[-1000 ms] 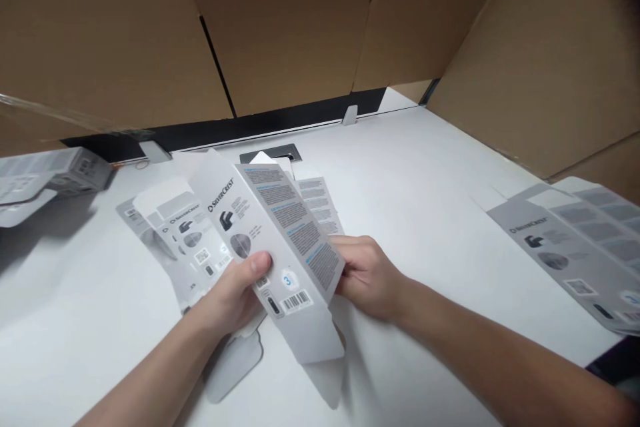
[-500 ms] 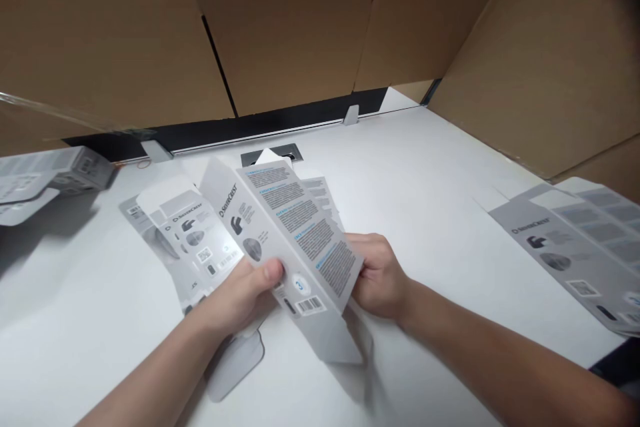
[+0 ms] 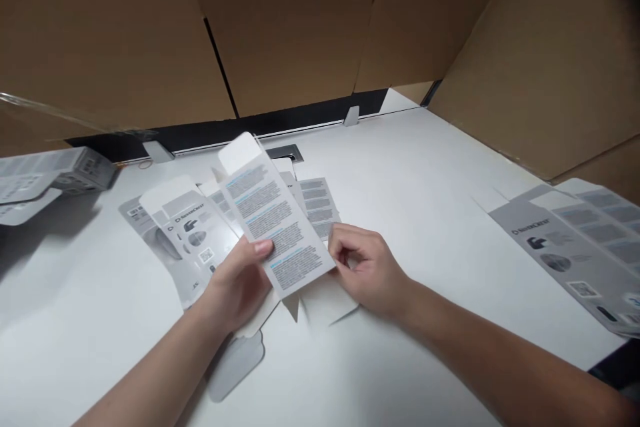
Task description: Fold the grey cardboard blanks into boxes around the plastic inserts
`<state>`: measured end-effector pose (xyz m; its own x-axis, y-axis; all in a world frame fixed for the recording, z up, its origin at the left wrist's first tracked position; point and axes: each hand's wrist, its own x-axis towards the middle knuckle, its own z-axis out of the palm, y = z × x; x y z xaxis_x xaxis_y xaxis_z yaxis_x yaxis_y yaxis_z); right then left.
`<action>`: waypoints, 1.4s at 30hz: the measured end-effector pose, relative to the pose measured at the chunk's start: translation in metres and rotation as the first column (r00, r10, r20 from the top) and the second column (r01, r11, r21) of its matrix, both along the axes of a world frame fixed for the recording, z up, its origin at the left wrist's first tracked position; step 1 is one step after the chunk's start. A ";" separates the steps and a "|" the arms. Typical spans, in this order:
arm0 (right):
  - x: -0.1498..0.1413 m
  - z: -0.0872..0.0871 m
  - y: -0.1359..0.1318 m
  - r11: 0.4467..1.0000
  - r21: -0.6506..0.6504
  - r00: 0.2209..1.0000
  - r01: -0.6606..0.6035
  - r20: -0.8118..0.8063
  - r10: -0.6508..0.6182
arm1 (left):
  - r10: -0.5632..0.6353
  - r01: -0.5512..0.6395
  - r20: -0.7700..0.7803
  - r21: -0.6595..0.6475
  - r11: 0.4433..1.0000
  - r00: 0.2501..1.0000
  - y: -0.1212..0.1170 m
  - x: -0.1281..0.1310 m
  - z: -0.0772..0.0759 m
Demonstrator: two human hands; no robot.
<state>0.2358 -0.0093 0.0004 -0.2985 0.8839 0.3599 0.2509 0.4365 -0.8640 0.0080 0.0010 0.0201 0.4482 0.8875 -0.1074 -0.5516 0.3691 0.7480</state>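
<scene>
Head view: left hand (image 3: 239, 283) gripping flat carton blank (image 3: 273, 227), right hand (image 3: 367, 270) half-curled, fingertips at its edge.

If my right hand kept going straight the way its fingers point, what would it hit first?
Most likely the carton that your left hand holds; your right hand points left at its near edge, though depth is unclear.

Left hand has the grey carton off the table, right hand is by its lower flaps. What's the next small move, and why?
Probably fold a bottom flap inward with the right hand. The left hand holds the carton off the white table, thumb on the printed panel, and the pale bottom flaps hang open beside the right fingers, which look curled at the carton's lower edge, though contact is hard to judge.
</scene>
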 end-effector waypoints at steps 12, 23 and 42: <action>-0.004 0.009 0.006 0.943 -0.009 0.939 0.333 -0.092 -0.332 | 0.203 -0.201 0.045 -0.041 0.979 0.978 0.000 0.001 0.005; -0.001 0.007 -0.001 0.928 0.183 0.938 0.324 -0.187 -0.291 | 0.200 -0.197 0.065 -0.053 0.979 0.978 0.005 -0.003 0.000; -0.001 -0.003 0.002 0.956 -0.090 0.952 -0.280 -0.151 0.265 | -0.068 0.068 0.034 -0.004 0.998 0.997 -0.002 -0.006 -0.003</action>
<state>0.2351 -0.0071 -0.0027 -0.4887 0.8117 0.3199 0.0129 0.3733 -0.9276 0.0016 -0.0014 0.0175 0.5106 0.8544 -0.0959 -0.5505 0.4106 0.7269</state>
